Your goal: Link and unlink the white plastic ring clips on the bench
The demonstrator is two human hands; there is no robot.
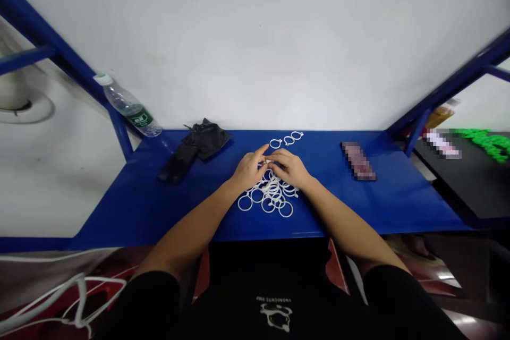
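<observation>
A loose pile of white curtain rings (273, 189), each with a small eyelet, lies on the blue tabletop. Over the far side of the pile, my left hand (247, 169) and my right hand (291, 168) meet at the fingertips. Both pinch one white ring between them; only a small white bit of it shows at the fingers, and the rest is hidden. My left index finger sticks up and forward. Beyond my hands, three more rings (275, 144) lie in a slanting row near the wall.
To the left lie a black pouch (209, 138) and a dark flat object (178, 162). A clear bottle (129, 108) with a green label leans by the blue frame (119, 130). On the right sits a blurred-out phone-like object (358, 161). Bright green pieces (488, 143) rest on a black surface (462, 180).
</observation>
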